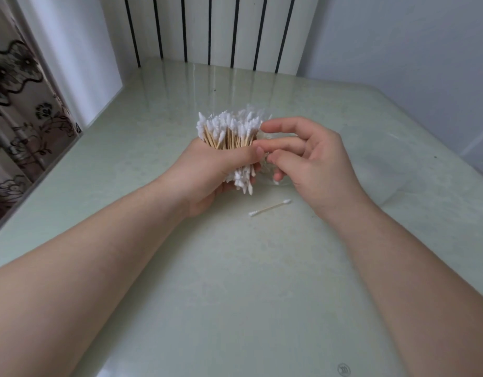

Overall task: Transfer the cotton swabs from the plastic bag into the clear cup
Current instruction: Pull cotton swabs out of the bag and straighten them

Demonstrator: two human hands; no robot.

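My left hand (207, 172) grips a thick bundle of cotton swabs (229, 131) with wooden sticks, held upright above the table; white tips show above and below my fist. Crinkled clear film of the plastic bag (255, 111) shows behind the top tips and on the bundle's right side. My right hand (311, 156) is right beside the bundle, its curled fingers and thumb closing on that clear film. One loose swab (270, 207) lies on the table below my hands. A faint clear shape (395, 186) to the right may be the cup; I cannot tell.
The pale green glossy table (235, 295) runs to a white slatted panel (213, 28) at the back. A patterned curtain (20, 126) hangs past the left edge, and a white wall stands on the right.
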